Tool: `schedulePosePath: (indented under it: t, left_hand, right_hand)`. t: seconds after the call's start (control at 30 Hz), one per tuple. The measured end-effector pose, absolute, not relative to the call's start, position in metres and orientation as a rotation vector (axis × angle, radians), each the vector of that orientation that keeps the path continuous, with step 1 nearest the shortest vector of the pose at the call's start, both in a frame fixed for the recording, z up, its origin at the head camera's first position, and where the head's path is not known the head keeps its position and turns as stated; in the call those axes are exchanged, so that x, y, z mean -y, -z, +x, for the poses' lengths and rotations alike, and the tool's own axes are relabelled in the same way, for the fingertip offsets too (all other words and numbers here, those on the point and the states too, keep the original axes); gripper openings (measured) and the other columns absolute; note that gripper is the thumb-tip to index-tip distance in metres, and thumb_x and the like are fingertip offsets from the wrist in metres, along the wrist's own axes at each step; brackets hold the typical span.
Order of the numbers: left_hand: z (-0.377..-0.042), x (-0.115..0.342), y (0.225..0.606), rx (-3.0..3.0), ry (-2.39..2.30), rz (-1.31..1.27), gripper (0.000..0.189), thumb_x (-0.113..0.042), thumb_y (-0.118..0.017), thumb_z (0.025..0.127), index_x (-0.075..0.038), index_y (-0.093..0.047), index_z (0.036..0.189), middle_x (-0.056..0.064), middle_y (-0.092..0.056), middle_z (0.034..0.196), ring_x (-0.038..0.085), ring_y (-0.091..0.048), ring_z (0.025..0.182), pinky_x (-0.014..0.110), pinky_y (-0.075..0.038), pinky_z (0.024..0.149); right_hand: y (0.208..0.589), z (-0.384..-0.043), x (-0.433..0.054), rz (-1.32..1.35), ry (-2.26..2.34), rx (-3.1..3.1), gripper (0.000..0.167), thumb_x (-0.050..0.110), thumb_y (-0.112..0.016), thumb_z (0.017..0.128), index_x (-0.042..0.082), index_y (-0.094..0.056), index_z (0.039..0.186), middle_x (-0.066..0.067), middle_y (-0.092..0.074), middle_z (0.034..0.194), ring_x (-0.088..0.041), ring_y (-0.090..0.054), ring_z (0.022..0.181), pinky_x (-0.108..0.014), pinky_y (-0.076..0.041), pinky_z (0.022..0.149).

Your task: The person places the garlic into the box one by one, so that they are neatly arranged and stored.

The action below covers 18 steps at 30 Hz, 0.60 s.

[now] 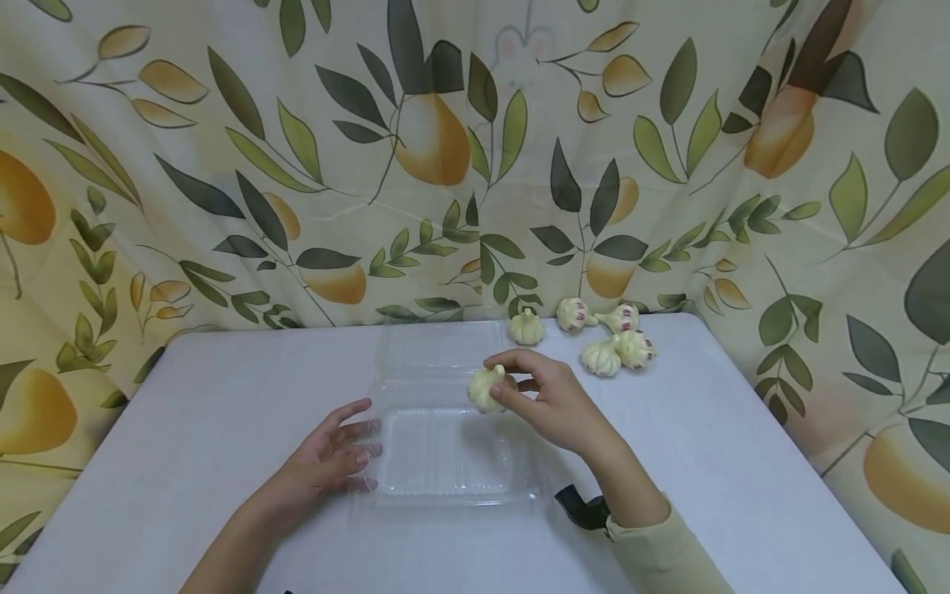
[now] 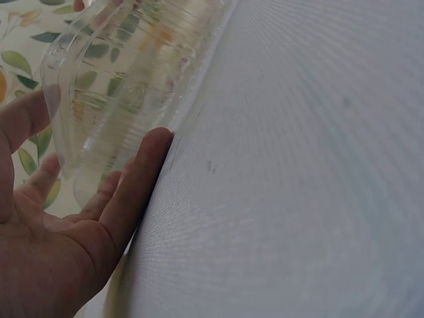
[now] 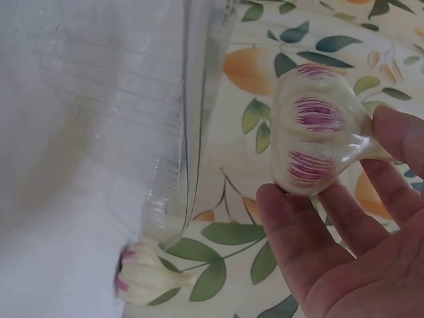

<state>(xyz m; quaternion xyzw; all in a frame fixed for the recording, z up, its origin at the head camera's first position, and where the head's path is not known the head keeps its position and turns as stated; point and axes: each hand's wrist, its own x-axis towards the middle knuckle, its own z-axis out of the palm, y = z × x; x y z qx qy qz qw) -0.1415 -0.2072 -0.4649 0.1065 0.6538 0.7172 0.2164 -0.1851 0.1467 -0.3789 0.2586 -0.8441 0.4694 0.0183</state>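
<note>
My right hand [image 1: 552, 403] pinches a garlic bulb [image 1: 484, 391] between thumb and fingers, above the back right part of a clear plastic container [image 1: 445, 501]. In the right wrist view the garlic bulb [image 3: 310, 132] is pale and glossy with purple streaks, held near its stem. The container lies with its hinged lid [image 1: 445, 346] folded back, away from me. My left hand [image 1: 319, 462] is at the container's left side, fingers spread and mostly straight. Its fingertips meet the clear rim [image 2: 63, 142] in the left wrist view.
Several more garlic bulbs lie at the back right: one [image 1: 527, 328] beside the lid, the others in a group [image 1: 601, 358] farther right. A white cloth [image 1: 245, 396] covers the table. Behind its back edge hangs a leaf-and-fruit patterned curtain [image 1: 334, 206]. A black strap [image 1: 582, 507] shows by my right wrist.
</note>
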Motion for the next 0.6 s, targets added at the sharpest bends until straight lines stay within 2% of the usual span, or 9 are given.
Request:
schedulePosePath:
  t: [0.33,0.6]
  left_hand:
    - [-0.141,0.207,0.466,-1.813,-1.994,0.282,0.074,-0.004,-0.059,0.098,-0.017,-0.017,0.158,0.024,-0.027,0.156,0.033,-0.049,0.131,0.049,-0.056,0.089]
    - [-0.142,0.208,0.467,-1.814,-1.984,0.290,0.074,-0.005,-0.058,0.098,-0.018,-0.017,0.159,0.023,-0.027,0.157,0.035,-0.047,0.132,0.049,-0.055,0.090]
  right_hand:
    - [0.377,-0.181,-0.140,0.827,-1.474,2.610,0.030,0.020,-0.070,0.095,0.011,-0.066,0.123,0.003,-0.068,0.119,-0.014,-0.062,0.105,-0.032,-0.056,0.089]
    - [0.379,-0.178,-0.129,0.887,-1.479,2.602,0.030,0.025,-0.070,0.095,0.016,-0.066,0.123,0.006,-0.068,0.120,-0.012,-0.062,0.106,-0.033,-0.056,0.089]
